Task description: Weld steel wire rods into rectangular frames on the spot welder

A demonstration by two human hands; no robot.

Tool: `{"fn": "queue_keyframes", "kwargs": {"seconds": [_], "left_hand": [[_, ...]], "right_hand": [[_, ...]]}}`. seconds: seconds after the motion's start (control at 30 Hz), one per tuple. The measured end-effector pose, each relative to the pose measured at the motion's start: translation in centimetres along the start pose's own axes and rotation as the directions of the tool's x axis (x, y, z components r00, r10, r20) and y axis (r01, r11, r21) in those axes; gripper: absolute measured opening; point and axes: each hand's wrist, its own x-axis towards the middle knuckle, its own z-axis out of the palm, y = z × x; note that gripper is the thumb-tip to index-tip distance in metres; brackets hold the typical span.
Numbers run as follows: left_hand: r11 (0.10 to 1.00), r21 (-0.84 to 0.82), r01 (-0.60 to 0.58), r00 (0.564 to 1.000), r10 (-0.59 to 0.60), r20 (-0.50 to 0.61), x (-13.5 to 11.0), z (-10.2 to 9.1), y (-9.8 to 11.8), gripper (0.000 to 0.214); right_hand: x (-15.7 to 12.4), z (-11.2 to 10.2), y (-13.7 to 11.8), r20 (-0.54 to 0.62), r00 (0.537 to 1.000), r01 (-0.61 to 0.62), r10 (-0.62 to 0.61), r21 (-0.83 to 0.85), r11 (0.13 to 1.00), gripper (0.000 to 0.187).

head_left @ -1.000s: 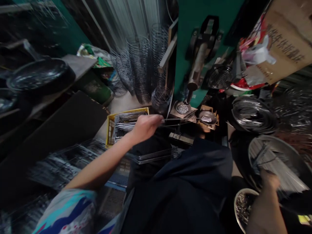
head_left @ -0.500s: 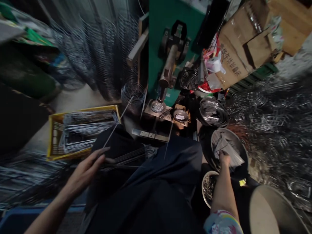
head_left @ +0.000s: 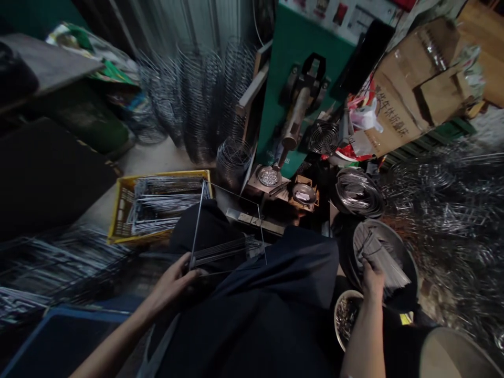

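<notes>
Over my lap, my left hand (head_left: 177, 281) is closed around one corner of a thin wire frame (head_left: 198, 223), a rough rectangle tilted upward. More thin wires (head_left: 222, 249) lie across my thigh, just beyond those fingers. On the right, my right hand (head_left: 372, 275) reaches into a round metal basin (head_left: 411, 257). Its fingers are closed at the end of a fanned bunch of straight metal wires (head_left: 388, 262); the fingertips are partly hidden.
Ahead stands a green machine (head_left: 268, 121) with a dish of small metal bits (head_left: 269, 176) below its arm. A yellow crate (head_left: 118, 210) of wire frames is on the left. Near my right forearm is a white tub (head_left: 337, 320); coiled wire (head_left: 358, 191) lies beyond the basin.
The view has swung left, so the surroundings sit further right. The wire frame in my left hand now stands more upright, its outline showing. My right hand stays at the wires in the basin.
</notes>
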Motion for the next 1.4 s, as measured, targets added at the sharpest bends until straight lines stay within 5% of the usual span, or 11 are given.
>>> {"fn": "queue_keyframes", "kwargs": {"seconds": [0.1, 0.3, 0.5, 0.77, 0.87, 1.0, 1.07, 1.2, 1.4], "left_hand": [[0.990, -0.138, 0.036, 0.995, -0.022, 0.100, -0.6, 0.0, 0.3, 0.065], [0.904, -0.417, 0.090, 0.995, -0.069, 0.065, -1.3, -2.7, 0.6, 0.088], [0.870, -0.487, 0.074, 0.989, 0.000, 0.150, -2.4, -1.9, 0.5, 0.117], [0.849, -0.499, 0.171, 0.954, -0.016, 0.299, -2.8, 0.2, 1.4, 0.117], [0.854, -0.501, 0.141, 0.935, 0.051, 0.351, -2.7, 1.3, 2.5, 0.114], [0.872, -0.463, 0.157, 0.927, 0.031, 0.374, -2.7, 2.4, 3.8, 0.113], [0.884, -0.444, 0.149, 0.925, 0.034, 0.378, -2.8, 2.5, 4.1, 0.112], [0.906, -0.410, 0.105, 0.927, 0.061, 0.371, -3.0, 2.4, 4.3, 0.108], [0.907, -0.410, 0.093, 0.924, 0.076, 0.376, -2.8, 2.2, 4.0, 0.108]], "right_hand": [[-1.6, 0.7, -1.3, 0.030, 0.999, -0.018, 0.017, 0.022, 1.000, 0.057], [-4.6, 1.7, -5.3, 0.153, 0.984, 0.094, -0.096, 0.022, 0.995, 0.064], [-7.3, 1.7, -11.0, 0.427, 0.864, 0.336, -0.266, -0.096, 0.937, 0.074], [-11.3, -0.7, -15.5, 0.535, 0.747, 0.546, -0.395, -0.154, 0.823, 0.066], [-14.3, 0.5, -17.0, 0.645, 0.619, 0.662, -0.449, -0.120, 0.740, 0.063], [-18.5, 4.6, -18.3, 0.822, 0.281, 0.816, -0.495, 0.067, 0.575, 0.068], [-19.7, 6.5, -18.4, 0.866, 0.184, 0.844, -0.465, 0.103, 0.526, 0.070], [-20.1, 8.5, -18.0, 0.909, 0.132, 0.873, -0.395, 0.082, 0.481, 0.072], [-19.5, 9.3, -17.8, 0.924, 0.119, 0.881, -0.364, 0.071, 0.468, 0.073]]}}
